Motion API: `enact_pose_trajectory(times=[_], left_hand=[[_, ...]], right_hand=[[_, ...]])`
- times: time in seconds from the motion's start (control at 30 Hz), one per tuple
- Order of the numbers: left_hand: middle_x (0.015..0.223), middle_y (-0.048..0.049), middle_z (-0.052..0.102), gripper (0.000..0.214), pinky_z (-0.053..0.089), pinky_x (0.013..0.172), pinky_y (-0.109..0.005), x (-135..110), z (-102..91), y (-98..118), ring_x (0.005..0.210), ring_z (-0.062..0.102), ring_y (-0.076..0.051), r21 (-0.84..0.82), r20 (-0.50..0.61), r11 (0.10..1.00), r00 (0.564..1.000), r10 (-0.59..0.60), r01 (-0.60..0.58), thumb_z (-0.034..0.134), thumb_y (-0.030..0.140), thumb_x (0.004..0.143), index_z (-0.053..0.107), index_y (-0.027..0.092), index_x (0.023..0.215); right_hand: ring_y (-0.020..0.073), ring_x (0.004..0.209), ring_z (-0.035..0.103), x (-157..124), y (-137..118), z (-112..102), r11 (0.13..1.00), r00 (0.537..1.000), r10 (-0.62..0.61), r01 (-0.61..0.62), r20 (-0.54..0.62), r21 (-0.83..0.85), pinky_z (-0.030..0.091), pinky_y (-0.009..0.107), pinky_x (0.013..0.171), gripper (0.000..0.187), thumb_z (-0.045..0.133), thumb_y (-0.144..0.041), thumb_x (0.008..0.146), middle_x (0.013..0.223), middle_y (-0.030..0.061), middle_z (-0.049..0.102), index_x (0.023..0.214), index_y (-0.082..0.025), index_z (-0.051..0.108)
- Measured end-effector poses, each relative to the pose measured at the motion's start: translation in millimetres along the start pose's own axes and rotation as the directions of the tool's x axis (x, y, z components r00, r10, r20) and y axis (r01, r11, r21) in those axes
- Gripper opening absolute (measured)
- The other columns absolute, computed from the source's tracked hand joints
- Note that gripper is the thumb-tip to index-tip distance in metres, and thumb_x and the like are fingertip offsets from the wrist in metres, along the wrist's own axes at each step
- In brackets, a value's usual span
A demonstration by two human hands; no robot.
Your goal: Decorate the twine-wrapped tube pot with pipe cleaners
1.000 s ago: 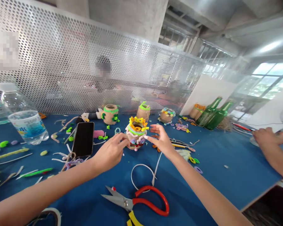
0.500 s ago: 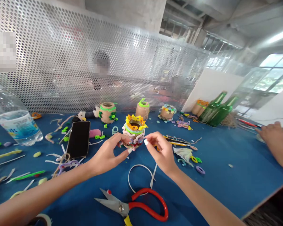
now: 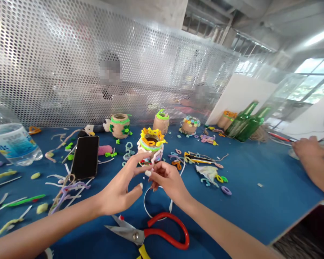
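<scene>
While the blue counter (image 3: 259,205) carries it just past both hands, the tan jar (image 3: 151,154) looks light and stiff, but its pipe-cleaner trim (image 3: 151,133) seems soft, so take the body. Left grip (image 3: 118,194) spreads apart; right grip (image 3: 167,180) curls together, on what I can't tell.

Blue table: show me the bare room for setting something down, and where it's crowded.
Bare blue table lies right of the red-handled scissors and the purple pipe-cleaner ring. Crowded: around the phone and the decorated jar, among pipe-cleaner scraps.
</scene>
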State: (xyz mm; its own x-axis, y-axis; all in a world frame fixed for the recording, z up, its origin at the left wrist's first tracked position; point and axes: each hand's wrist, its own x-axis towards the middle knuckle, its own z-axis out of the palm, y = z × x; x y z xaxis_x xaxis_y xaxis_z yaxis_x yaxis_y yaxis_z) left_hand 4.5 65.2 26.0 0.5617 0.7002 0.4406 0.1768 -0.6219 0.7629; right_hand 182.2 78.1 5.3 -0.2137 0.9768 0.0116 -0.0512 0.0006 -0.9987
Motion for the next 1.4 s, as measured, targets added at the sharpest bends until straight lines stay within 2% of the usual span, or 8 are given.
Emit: enact_pose_trajectory(times=[0.2, 0.4, 0.5, 0.73, 0.87, 1.0, 1.27, 1.4], left_hand=[[0.129, -0.0114, 0.047, 0.048, 0.054, 0.089, -0.034, 0.7, 0.5, -5.6, 0.104, 0.062, -0.02, 0.261, -0.191, 0.964, 0.982, -0.002, 0.053, 0.046, 0.01, 0.082, 0.04, 0.023, 0.127], [0.098, -0.0041, 0.06, 0.019, 0.054, 0.067, -0.025, 24.4, -2.9, -24.9, 0.075, 0.064, -0.013, 0.588, -0.233, 0.807, 0.967, 0.103, 0.055, 0.057, 0.025, 0.084, 0.057, 0.02, 0.102], [0.094, -0.0057, 0.064, 0.016, 0.052, 0.065, -0.025, 38.4, 2.2, -33.0, 0.081, 0.064, -0.017, 0.697, -0.165, 0.716, 0.965, 0.202, -0.031, 0.056, 0.029, 0.087, 0.061, 0.018, 0.098], [0.096, -0.0063, 0.069, 0.022, 0.051, 0.077, -0.026, 48.1, 0.4, -45.8, 0.088, 0.065, -0.017, 0.737, -0.123, 0.661, 0.934, 0.335, -0.14, 0.044, 0.018, 0.093, 0.064, 0.018, 0.1], [0.093, -0.0066, 0.07, 0.028, 0.049, 0.075, -0.027, 45.5, -2.9, -45.2, 0.085, 0.065, -0.018, 0.756, -0.134, 0.639, 0.922, 0.362, -0.141, 0.042, 0.011, 0.092, 0.061, 0.018, 0.111], [0.082, -0.0051, 0.07, 0.021, 0.048, 0.068, -0.026, 46.6, -0.8, -39.8, 0.076, 0.065, -0.017, 0.787, -0.18, 0.613, 0.924, 0.338, -0.071, 0.045, 0.018, 0.092, 0.063, 0.017, 0.103], [0.083, -0.0035, 0.068, 0.018, 0.049, 0.069, -0.023, 50.9, -0.9, -37.4, 0.075, 0.064, -0.014, 0.765, -0.165, 0.629, 0.901, 0.401, -0.14, 0.049, 0.017, 0.091, 0.065, 0.017, 0.083], [0.083, -0.0039, 0.066, 0.017, 0.049, 0.065, -0.024, 50.9, -3.4, -42.7, 0.073, 0.062, -0.014, 0.79, -0.155, 0.583, 0.857, 0.492, -0.192, 0.051, 0.014, 0.089, 0.066, 0.018, 0.084]], right_hand=[[0.0089, 0.046, 0.055, 6.0, 2.7, -13.9, 0.951, 0.966, 0.016, 0.065, 0.258, -0.303, 0.047, 0.021, 0.049, 0.015, 0.057, -0.029, 0.085, 0.062, -0.0021, 0.06, 0.077, -0.017, 0.056], [0.0132, 0.075, 0.064, 5.9, -5.3, -28.4, 0.642, 0.916, -0.131, 0.37, 0.379, -0.672, 0.051, 0.027, 0.073, 0.028, 0.058, -0.002, 0.076, 0.108, 0.0085, 0.061, 0.098, -0.017, 0.066], [0.0129, 0.071, 0.062, 7.6, -6.9, -31.5, 0.612, 0.928, -0.141, 0.355, 0.344, -0.707, 0.05, 0.026, 0.071, 0.005, 0.067, -0.011, 0.076, 0.096, 0.0064, 0.062, 0.076, -0.016, 0.067], [0.0148, 0.059, 0.056, 17.7, -11.5, -38.1, 0.62, 0.93, -0.354, 0.314, 0.101, -0.719, 0.041, 0.024, 0.055, 0.024, 0.056, -0.026, 0.086, 0.064, 0.0009, 0.057, 0.064, -0.019, 0.05], [0.0137, 0.057, 0.06, 15.1, -11.7, -41.2, 0.714, 0.956, -0.179, 0.288, 0.232, -0.638, 0.043, 0.022, 0.056, 0.008, 0.048, -0.013, 0.086, 0.065, -0.0015, 0.061, 0.085, -0.02, 0.051], [0.012, 0.051, 0.057, 9.7, -10.7, -35.5, 0.633, 0.929, -0.074, 0.325, 0.363, -0.703, 0.039, 0.021, 0.055, 0.017, 0.044, -0.007, 0.087, 0.06, -0.0033, 0.061, 0.096, -0.019, 0.052], [0.0094, 0.048, 0.047, 10.9, -14.6, -33.5, 0.588, 0.957, -0.16, 0.29, 0.242, -0.755, 0.031, 0.019, 0.05, 0.014, 0.059, -0.018, 0.083, 0.051, -0.0054, 0.048, 0.07, -0.018, 0.055], [0.0087, 0.047, 0.05, 9.6, -16.7, -40.1, 0.664, 0.922, 0.058, 0.25, 0.382, -0.705, 0.035, 0.018, 0.05, 0.009, 0.056, -0.014, 0.082, 0.052, -0.0051, 0.053, 0.074, -0.018, 0.056]])
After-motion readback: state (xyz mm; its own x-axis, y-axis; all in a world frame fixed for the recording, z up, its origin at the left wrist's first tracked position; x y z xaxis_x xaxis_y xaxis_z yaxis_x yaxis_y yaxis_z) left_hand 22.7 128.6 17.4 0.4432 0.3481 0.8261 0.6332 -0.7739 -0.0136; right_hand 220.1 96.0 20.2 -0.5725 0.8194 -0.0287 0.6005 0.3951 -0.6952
